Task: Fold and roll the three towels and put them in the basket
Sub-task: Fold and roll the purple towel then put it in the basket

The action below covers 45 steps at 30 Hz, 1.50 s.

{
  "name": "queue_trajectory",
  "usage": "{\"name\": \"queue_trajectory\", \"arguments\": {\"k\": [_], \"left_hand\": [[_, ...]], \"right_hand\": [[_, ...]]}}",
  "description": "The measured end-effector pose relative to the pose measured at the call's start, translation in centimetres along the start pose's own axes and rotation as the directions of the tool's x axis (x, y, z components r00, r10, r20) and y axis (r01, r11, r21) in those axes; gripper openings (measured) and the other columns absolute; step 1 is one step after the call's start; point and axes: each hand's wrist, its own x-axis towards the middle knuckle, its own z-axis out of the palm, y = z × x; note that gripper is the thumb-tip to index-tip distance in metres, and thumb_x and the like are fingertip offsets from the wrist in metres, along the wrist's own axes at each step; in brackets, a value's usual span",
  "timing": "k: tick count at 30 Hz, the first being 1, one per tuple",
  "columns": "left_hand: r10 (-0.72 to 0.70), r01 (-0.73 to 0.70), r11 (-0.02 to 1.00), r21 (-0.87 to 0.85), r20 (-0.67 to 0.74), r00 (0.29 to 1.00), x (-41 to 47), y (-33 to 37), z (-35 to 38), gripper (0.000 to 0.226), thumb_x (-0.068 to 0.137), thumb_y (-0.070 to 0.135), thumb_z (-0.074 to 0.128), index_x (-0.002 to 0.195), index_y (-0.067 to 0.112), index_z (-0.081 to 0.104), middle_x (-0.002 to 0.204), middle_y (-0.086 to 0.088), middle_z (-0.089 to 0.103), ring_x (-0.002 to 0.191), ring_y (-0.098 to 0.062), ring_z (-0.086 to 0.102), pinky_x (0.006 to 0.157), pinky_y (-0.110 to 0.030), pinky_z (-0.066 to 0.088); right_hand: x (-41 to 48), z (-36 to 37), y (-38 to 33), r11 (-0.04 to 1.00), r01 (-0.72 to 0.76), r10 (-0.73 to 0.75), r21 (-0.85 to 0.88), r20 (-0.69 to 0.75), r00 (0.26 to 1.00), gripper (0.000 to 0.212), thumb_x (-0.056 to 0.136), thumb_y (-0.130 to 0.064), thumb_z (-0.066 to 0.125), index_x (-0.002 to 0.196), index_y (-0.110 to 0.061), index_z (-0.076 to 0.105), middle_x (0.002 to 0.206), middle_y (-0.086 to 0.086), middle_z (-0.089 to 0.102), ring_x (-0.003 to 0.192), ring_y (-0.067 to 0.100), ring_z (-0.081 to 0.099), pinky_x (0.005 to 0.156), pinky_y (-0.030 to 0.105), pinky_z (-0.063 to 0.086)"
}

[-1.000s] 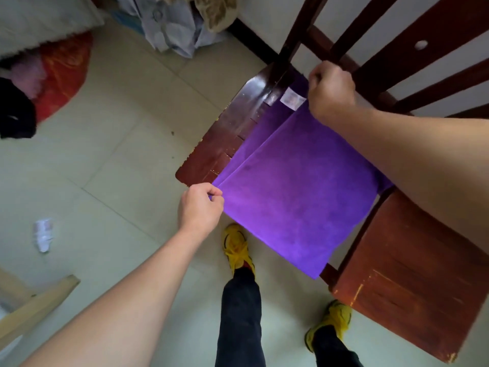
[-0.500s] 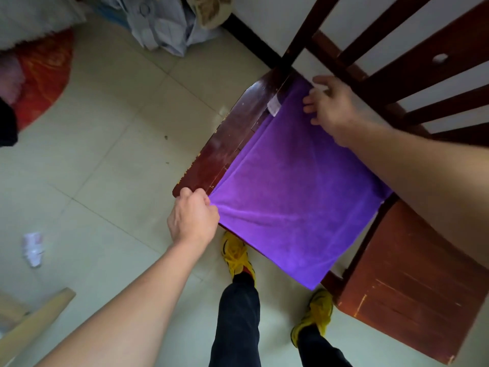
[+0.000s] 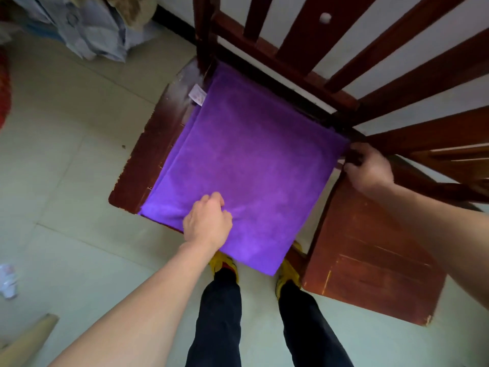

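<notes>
A purple towel [image 3: 251, 160] lies folded flat on the dark wooden chair seat [image 3: 148, 160], its near corner hanging over the front edge. A white label [image 3: 197, 94] sticks out at its far left corner. My left hand [image 3: 207, 221] rests on the towel's near edge with fingers curled into the cloth. My right hand [image 3: 367, 168] is at the towel's far right corner, fingers closed around that corner beside the chair back. No basket or other towels are in view.
A second wooden seat [image 3: 370, 247] adjoins on the right. The chair's slatted back [image 3: 291, 49] rises behind the towel. A pile of clothes [image 3: 87, 27] lies on the tiled floor at the far left, with crumpled paper [image 3: 8, 280] near left. My legs and yellow shoes [image 3: 222, 263] stand below the towel.
The towel has been laid down flat on the seat. My right hand moved from the far left corner to the far right corner; my left hand slid right along the near edge.
</notes>
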Motion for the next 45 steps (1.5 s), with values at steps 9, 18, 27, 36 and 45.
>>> {"name": "queue_trajectory", "arguments": {"k": [9,18,27,36,45], "left_hand": [[-0.559,0.524,0.694,-0.493,0.089,0.825,-8.7,0.6,8.6,0.041,0.076,0.045,0.072,0.057,0.015,0.05,0.059,-0.001,0.056,0.067,-0.028,0.056,0.068,-0.033,0.046],[-0.621,0.345,0.352,-0.87,0.059,0.782,-12.4,5.8,13.3,0.024,0.084,0.009,0.068,0.063,0.003,0.059,0.056,-0.003,0.049,0.057,-0.019,0.044,0.057,-0.028,0.039],[-0.591,0.359,0.063,-0.931,0.255,0.765,-8.2,4.7,10.5,0.024,0.081,0.002,0.071,0.094,0.006,0.052,0.067,-0.013,0.061,0.041,-0.009,0.057,0.037,-0.014,0.041],[-0.609,0.511,-0.025,-0.859,0.418,0.674,-8.8,3.9,12.4,0.031,0.074,0.018,0.08,0.068,0.01,0.051,0.067,-0.013,0.056,0.051,-0.02,0.047,0.043,-0.021,0.038],[-0.704,0.203,0.081,-0.976,0.088,0.705,-11.3,4.9,11.6,0.036,0.092,0.029,0.06,0.067,0.012,0.04,0.062,-0.003,0.038,0.061,-0.019,0.038,0.062,-0.032,0.039]], "right_hand": [[3.1,-0.3,0.1,0.958,0.286,-0.286,0.02,0.132,0.949,0.02,0.08,-0.031,0.071,0.098,-0.02,0.07,0.091,0.002,0.068,0.09,0.022,0.065,0.071,0.025,0.043],[0.5,-3.5,-1.5,0.728,0.685,-0.685,0.006,0.018,0.728,0.024,0.082,-0.04,0.06,0.081,-0.019,0.068,0.119,0.0,0.063,0.112,0.022,0.055,0.088,0.038,0.047],[2.1,-2.2,-9.3,0.819,0.56,-0.554,-0.126,0.08,0.829,0.031,0.097,-0.042,0.046,0.112,-0.018,0.059,0.1,0.009,0.065,0.096,0.031,0.062,0.076,0.038,0.049],[2.4,-2.1,-7.2,0.917,0.4,-0.398,0.012,0.118,0.91,0.025,0.095,-0.04,0.054,0.093,-0.017,0.063,0.09,0.007,0.065,0.087,0.026,0.064,0.074,0.034,0.051],[2.3,-3.3,-2.2,0.937,0.339,-0.349,0.085,0.183,0.919,0.04,0.093,-0.044,0.056,0.092,-0.005,0.067,0.086,0.017,0.068,0.078,0.034,0.064,0.072,0.044,0.053]]}}
